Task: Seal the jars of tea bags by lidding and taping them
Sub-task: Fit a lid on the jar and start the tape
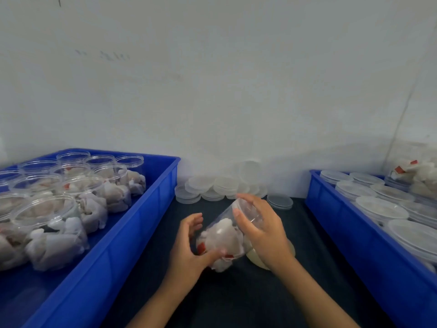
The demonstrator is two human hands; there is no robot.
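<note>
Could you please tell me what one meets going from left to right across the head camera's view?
Left blue tray of open jars of tea bags → left hand → tilted jar held in both hands → right hand → right blue tray of lidded jars.

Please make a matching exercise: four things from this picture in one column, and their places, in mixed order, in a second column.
Things:
1. open jars
2. loose lids
3. held jar
4. lidded jars

Places:
A. right blue bin
B. by the wall, between the bins
C. left blue bin
D. between both hands, tilted

Pairs: 1-C, 2-B, 3-D, 4-A
</note>
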